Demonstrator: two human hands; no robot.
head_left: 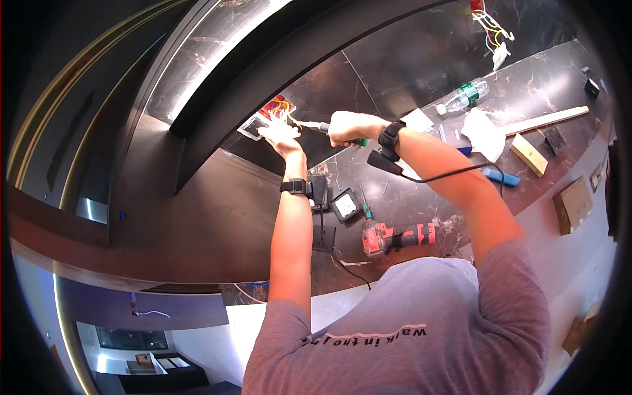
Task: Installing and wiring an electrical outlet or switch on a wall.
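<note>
My right hand [352, 129] is closed round the handle of a screwdriver [317, 126], grey with a green end. Its thin shaft points left at a bundle of yellow and red wires [282, 107] coming out of a red wall box. Fingers of my left hand [283, 139] are closed on a dark square socket or switch panel [251, 127] with a pale rim, right beside those wires. Where the shaft's tip meets the panel or wires is too small to make out. Both wrists wear black straps with cables.
On the dark marble counter lie a red cordless drill [375, 238], a square panel [344, 205], a plastic bottle [464, 97], a wooden strip [546, 120], a yellow box [528, 155] and a blue tool [501, 177]. More loose wires [490, 29] hang at the far right. A dark shelf edge [263, 85] runs beside my left hand.
</note>
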